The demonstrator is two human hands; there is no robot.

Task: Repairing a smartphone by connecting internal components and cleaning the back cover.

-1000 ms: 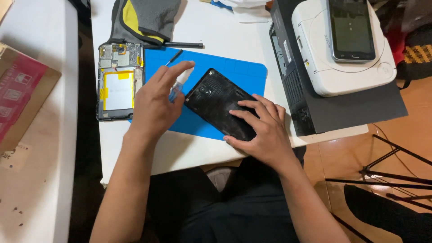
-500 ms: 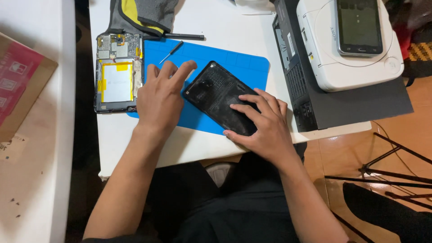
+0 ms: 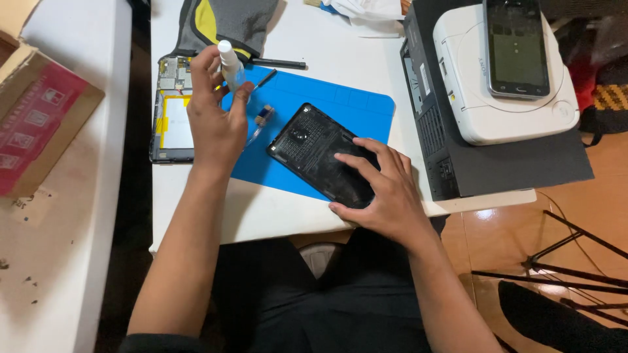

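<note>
My left hand (image 3: 216, 117) is raised above the left end of a blue work mat (image 3: 340, 98) and grips a small clear bottle with a white cap (image 3: 230, 64). My right hand (image 3: 379, 189) lies flat on the lower end of a black phone back cover (image 3: 314, 147) that rests diagonally on the mat. A small tool with a transparent handle (image 3: 260, 121) lies on the mat between my two hands. Left of the mat sits an opened phone body (image 3: 171, 121) with a yellow battery showing.
A thin black screwdriver (image 3: 278, 63) and a grey-yellow glove (image 3: 222, 23) lie at the back of the white table (image 3: 275, 209). A white device (image 3: 504, 98) with a dark phone (image 3: 517, 46) on top stands on a black box at right. A cardboard box (image 3: 39, 124) sits at left.
My left hand has lifted off the mat and the cover and now holds the small bottle up. The transparent-handled tool now lies bare on the mat. My right hand stays on the cover.
</note>
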